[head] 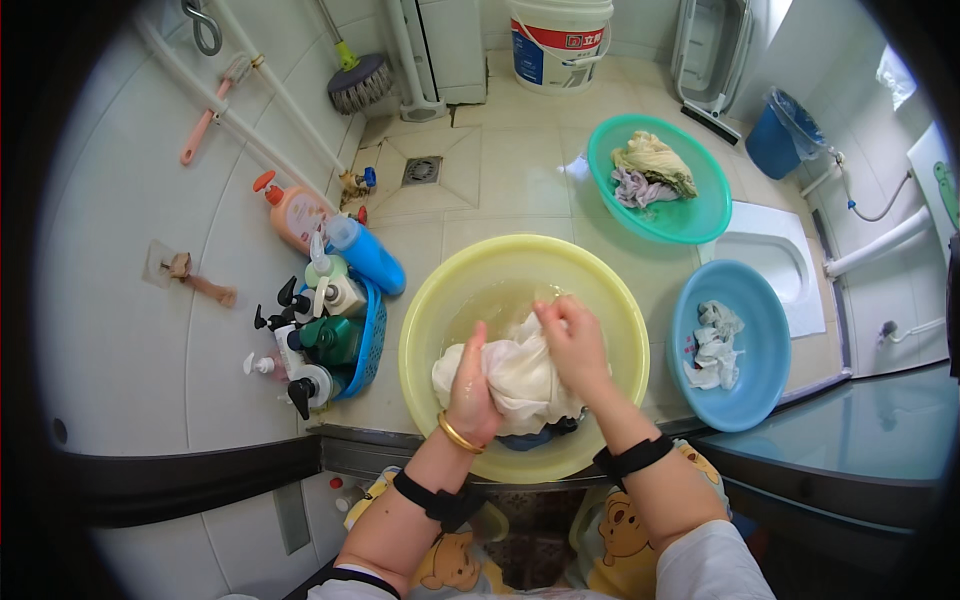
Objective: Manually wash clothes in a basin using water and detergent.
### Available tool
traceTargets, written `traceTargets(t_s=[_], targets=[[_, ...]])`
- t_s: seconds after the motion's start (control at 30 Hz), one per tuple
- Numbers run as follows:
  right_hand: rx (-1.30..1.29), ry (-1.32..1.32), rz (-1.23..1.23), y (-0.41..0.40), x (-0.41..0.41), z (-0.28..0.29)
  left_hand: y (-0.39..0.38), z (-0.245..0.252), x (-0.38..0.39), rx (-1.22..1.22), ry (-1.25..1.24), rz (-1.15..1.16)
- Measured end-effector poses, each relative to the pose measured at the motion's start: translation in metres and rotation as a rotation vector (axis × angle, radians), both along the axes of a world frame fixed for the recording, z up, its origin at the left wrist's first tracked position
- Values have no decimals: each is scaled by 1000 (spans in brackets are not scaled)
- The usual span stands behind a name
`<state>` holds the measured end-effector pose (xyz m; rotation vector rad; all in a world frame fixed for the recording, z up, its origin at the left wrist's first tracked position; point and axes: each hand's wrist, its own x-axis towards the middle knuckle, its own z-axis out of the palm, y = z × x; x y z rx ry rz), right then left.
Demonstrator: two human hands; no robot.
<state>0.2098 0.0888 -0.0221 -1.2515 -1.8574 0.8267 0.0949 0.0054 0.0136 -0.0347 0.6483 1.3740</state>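
Note:
A yellow plastic basin (525, 245) with some water stands on the floor before me. Over it I hold a wet white cloth (525, 375). My right hand (574, 345) grips its upper right part with curled fingers. My left hand (476, 394) lies against its left side, thumb and palm touching it; some of its fingers are hidden. Dark blue fabric (529, 439) shows beneath the cloth, near the basin's front wall.
Right of the basin stand a blue basin (686, 300) with pale cloths and a green basin (607, 202) with yellow and lilac cloths. At left is a blue basket (371, 352) of pump bottles. A squat toilet (810, 277) lies behind the blue basin; a paint bucket (562, 45) stands farther back.

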Motion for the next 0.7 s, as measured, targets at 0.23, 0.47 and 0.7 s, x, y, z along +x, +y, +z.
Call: traceTargets(t_s=[0.23, 0.47, 0.7], targets=[[-557, 324, 361, 20, 29, 39, 0, -4, -24, -61, 522, 96], [-478, 227, 598, 13, 28, 58, -4, -10, -25, 12, 664, 113], [307, 1, 323, -60, -31, 52, -8, -59, -41, 309, 486, -3]])
